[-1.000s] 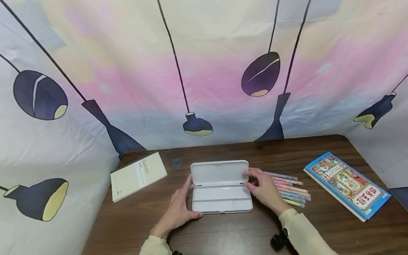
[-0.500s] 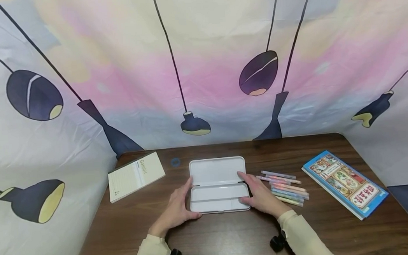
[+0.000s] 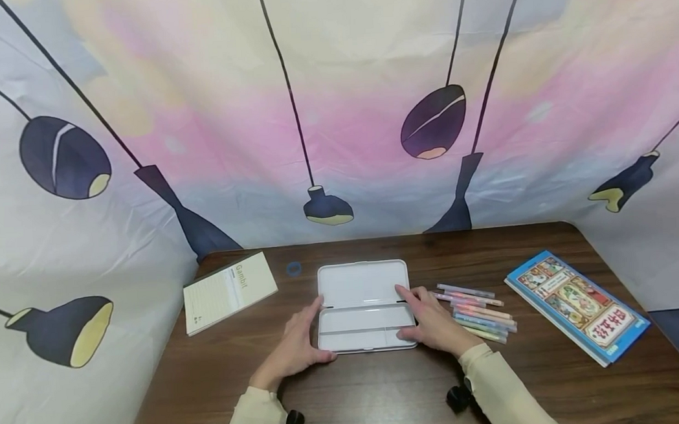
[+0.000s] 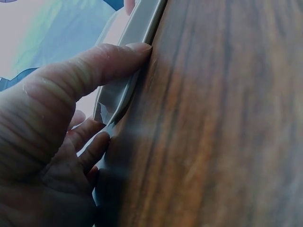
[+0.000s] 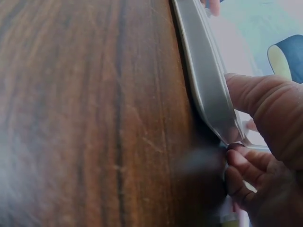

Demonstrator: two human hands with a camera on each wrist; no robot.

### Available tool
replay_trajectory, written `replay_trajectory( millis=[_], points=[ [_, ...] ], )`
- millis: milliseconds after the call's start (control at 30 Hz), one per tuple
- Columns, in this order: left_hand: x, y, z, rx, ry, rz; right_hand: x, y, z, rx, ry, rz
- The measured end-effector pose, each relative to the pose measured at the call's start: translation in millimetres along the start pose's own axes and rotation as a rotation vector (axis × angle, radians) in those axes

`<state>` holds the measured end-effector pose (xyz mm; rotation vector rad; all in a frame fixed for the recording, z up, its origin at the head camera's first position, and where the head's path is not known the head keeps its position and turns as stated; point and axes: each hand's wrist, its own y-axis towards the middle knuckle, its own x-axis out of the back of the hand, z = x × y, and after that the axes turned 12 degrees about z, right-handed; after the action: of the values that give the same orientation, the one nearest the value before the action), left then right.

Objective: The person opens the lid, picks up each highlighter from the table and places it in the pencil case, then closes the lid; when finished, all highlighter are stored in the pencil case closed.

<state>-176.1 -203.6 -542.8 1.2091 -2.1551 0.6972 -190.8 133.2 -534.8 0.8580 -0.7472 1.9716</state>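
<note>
A white pencil case (image 3: 363,283) lies open on the table, its lid folded back and its compartments holding nothing. My left hand (image 3: 292,350) grips it at the left: the thumb lies against the front wall in the left wrist view, the other fingers bent round the corner. On the right side, my right hand (image 3: 436,324) holds the case with the thumb over the rim of the divided tray and a finger at the lid's lower right corner. In the right wrist view, more fingertips (image 5: 241,177) meet the case's corner. Several pastel pens (image 3: 477,314) lie just beyond this hand.
A cream notepad (image 3: 230,293) lies at the back left, and a small blue ring (image 3: 294,268) sits between it and the case. A blue-bordered illustrated book (image 3: 579,307) lies to the right. The wooden table (image 3: 374,398) ends at a printed cloth (image 3: 358,139).
My right hand has shifted from the lid's right edge to a lower hold, its thumb now over the tray's rim. The lid leans further back. My left hand stays in place.
</note>
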Motion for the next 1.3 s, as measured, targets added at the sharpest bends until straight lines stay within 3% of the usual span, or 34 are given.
replay_trajectory(
  millis=[200,400,700,933,1100,1300],
  points=[
    [1.5,-0.6,-0.2,0.005,-0.008,0.000,1,-3.0,2,-0.018,-0.046,-0.029],
    [0.3,-0.7,-0.6,0.008,-0.031,-0.002,9,-17.4,-1,-0.011,-0.008,-0.157],
    [-1.7,-0.1,-0.7,0.002,-0.035,-0.001,18,-56.7,-16,0.039,0.000,-0.348],
    [0.1,0.8,-2.3,0.002,-0.044,-0.010,15,-94.0,-37,0.017,-0.049,-0.457],
    [0.4,0.8,-2.5,0.001,-0.040,-0.006,12,-118.2,-51,-0.053,-0.100,-0.494],
    [-0.3,0.4,-1.0,0.002,-0.020,-0.009,9,-128.8,-59,-0.099,-0.125,-0.493]
  ],
)
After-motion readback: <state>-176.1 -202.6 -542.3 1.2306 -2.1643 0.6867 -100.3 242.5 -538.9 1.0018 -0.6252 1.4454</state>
